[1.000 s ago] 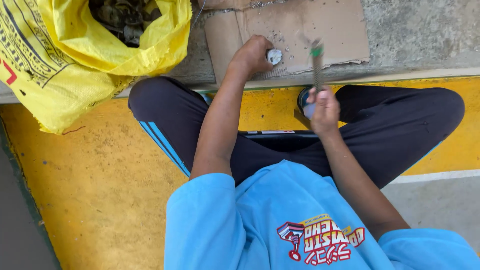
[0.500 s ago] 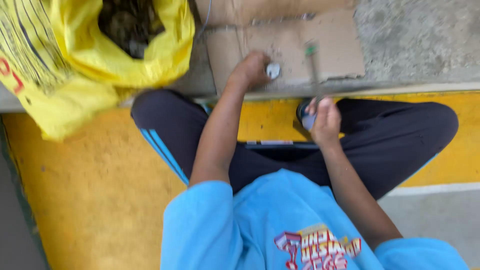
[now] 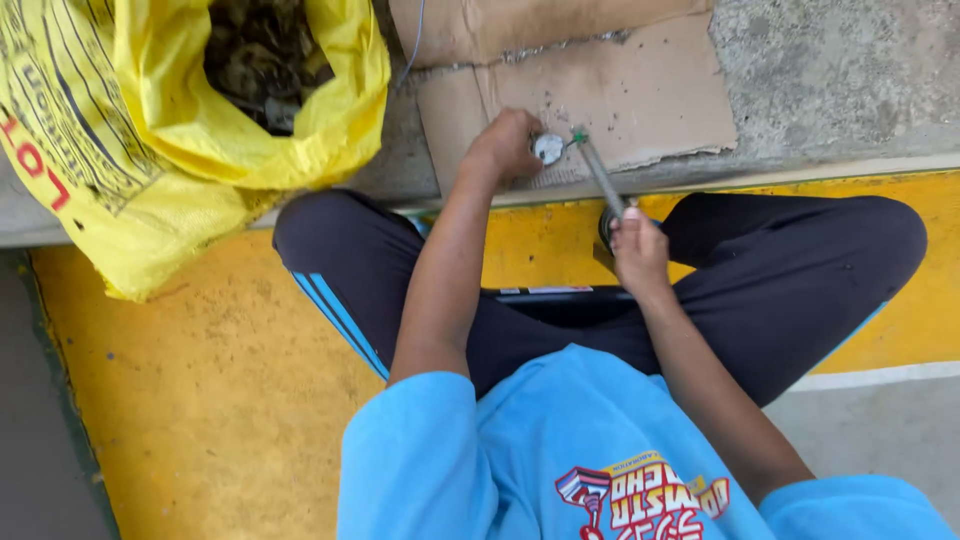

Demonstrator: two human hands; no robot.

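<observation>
Sitting cross-legged on a yellow painted floor (image 3: 180,400), the person works over a sheet of cardboard (image 3: 640,100) that lies flat on a grey concrete ledge (image 3: 840,70).

Left hand (image 3: 503,148): closed around a small round metal part (image 3: 547,149), pressing it down on the near edge of the cardboard. The part shows at the right side of the hand, just beyond the fingers; its pale round face points upward. How far the fingers wrap beneath it cannot be determined.

Right hand (image 3: 636,247): closed around the lower end of a screwdriver (image 3: 600,175). The shaft runs up and to the left from the hand, tilted. The green tip of the screwdriver meets the right edge of the round metal part. The right hand sits nearer the body than the left hand, above the right knee, well clear of the part itself.

Position of the part: on the cardboard, between the left hand and the screwdriver tip, touching both.

Surrounding items:
- A yellow plastic sack (image 3: 150,130) stands open at the upper left, resting partly on the ledge and partly on the floor. Dark scrap pieces (image 3: 260,60) fill its mouth; their individual shapes cannot be determined.
- A second cardboard piece (image 3: 520,25) overlaps the far edge of the first.
- The person wears dark trousers (image 3: 800,270) with blue side stripes and a light blue shirt (image 3: 560,450).
- A white line (image 3: 880,375) marks the floor at the right.
</observation>
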